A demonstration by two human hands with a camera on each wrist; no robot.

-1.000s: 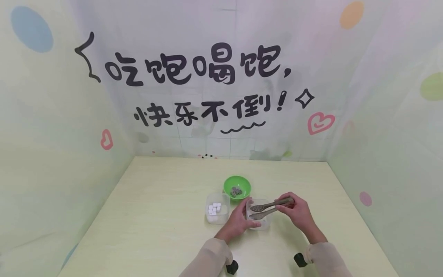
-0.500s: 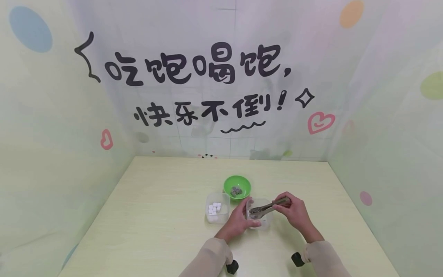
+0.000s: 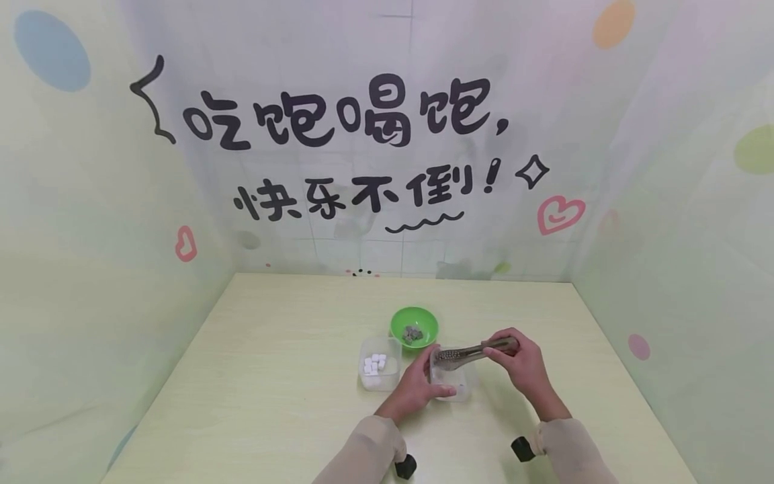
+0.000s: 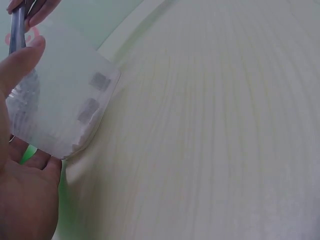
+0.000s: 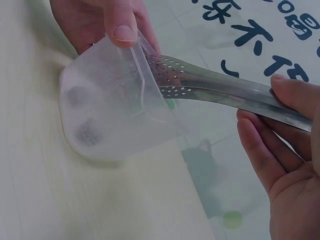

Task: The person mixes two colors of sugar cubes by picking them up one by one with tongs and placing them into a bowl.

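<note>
My left hand (image 3: 416, 386) grips a clear plastic box (image 3: 462, 376) on the table, thumb on the near side and fingers behind. In the right wrist view, two dark grey lumps (image 5: 89, 132) show through the wall of the box, low down. My right hand (image 3: 521, 363) pinches metal food tongs (image 3: 470, 353) between thumb and fingers. The tongs are squeezed together, with their perforated ends (image 5: 172, 91) inside the box's mouth. Whether they hold a lump cannot be made out. Behind the box is a green bowl (image 3: 430, 326) with several grey lumps (image 3: 412, 334).
A second clear plastic box (image 3: 387, 383) with several white cubes (image 3: 375, 364) stands left of my left hand. The pale wooden table (image 3: 260, 376) meets a printed fabric wall (image 3: 338, 255) at the back, with fabric on both sides.
The tongs have gone from spread to squeezed together inside the box. My right hand has since risen slightly and shifted right with them. The left hand and the box look unmoved.
</note>
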